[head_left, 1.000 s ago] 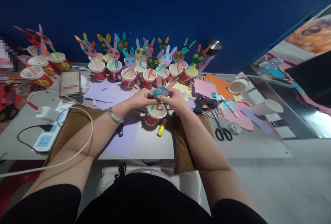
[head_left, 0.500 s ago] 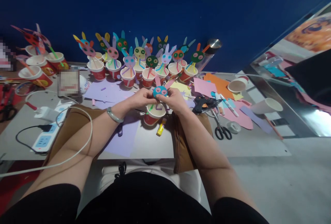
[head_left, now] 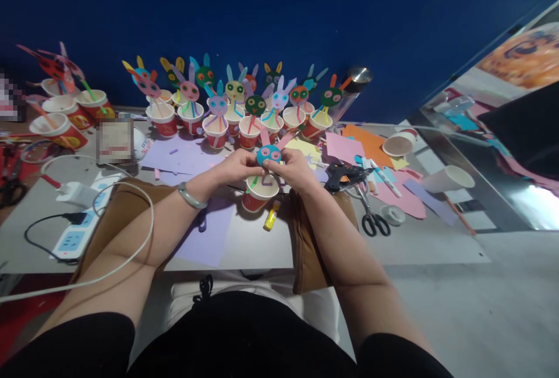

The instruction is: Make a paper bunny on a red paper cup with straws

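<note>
Between my two hands is a blue paper rabbit head (head_left: 268,156) with pink eyes and pink ears. My left hand (head_left: 240,166) pinches its left edge, and my right hand (head_left: 296,169) grips its right side with the thumb on the front. Right below the head stands a red-and-white paper cup (head_left: 259,194), with a green strip and purple paper limbs at its rim. A yellow glue stick (head_left: 271,216) lies beside the cup on its right. A purple paper sheet (head_left: 209,232) lies on the table under my left forearm.
Several cups with paper rabbits (head_left: 216,127) stand along the blue wall. To the right lie a black glue gun (head_left: 345,175), scissors (head_left: 373,218), tape (head_left: 393,215), markers (head_left: 386,180) and coloured paper (head_left: 345,148). A power strip (head_left: 81,229) and white cable are at left.
Both hands stay closed on the rabbit head in the same place above the cup. The whole view has shifted very slightly.
</note>
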`<action>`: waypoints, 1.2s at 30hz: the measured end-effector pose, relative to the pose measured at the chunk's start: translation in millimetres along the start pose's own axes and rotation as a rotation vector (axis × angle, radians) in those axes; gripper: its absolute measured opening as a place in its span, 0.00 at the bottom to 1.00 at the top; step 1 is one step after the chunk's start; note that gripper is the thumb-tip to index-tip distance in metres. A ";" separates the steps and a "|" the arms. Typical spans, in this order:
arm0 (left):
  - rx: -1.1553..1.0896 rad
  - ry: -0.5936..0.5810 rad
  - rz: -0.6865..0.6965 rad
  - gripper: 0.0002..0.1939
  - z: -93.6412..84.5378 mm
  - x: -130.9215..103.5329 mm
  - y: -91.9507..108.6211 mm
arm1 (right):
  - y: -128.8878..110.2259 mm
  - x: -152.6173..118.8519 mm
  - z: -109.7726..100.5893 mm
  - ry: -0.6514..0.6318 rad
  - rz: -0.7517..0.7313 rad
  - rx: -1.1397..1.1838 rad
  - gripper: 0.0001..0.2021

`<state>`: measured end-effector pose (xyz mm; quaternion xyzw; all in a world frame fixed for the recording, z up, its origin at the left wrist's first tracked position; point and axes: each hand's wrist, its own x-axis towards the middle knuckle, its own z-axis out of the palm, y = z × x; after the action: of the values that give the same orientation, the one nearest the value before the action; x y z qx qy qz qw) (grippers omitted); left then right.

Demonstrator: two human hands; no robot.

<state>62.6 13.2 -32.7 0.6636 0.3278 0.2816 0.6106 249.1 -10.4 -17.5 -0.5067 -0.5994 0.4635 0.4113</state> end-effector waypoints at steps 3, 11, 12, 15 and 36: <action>0.001 -0.006 0.003 0.21 -0.7 0.1 0.4 | 0.4 -0.8 0.4 -0.008 -0.013 0.020 0.19; 0.006 0.009 -0.024 0.21 2.0 -0.1 2.8 | 3.4 1.0 0.4 -0.055 -0.062 0.044 0.18; -0.005 0.001 -0.022 0.20 2.7 -0.1 2.7 | 3.6 1.4 0.5 -0.055 -0.055 0.031 0.18; -0.019 -0.007 -0.014 0.19 4.0 -0.4 1.9 | 4.1 2.3 1.0 -0.053 -0.048 0.005 0.20; -0.049 -0.002 0.006 0.18 2.6 0.0 2.8 | 0.8 1.8 -0.1 -0.027 -0.061 -0.012 0.21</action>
<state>64.9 11.4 -30.2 0.6498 0.3184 0.2906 0.6261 249.1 -8.5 -18.2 -0.4843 -0.6229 0.4540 0.4139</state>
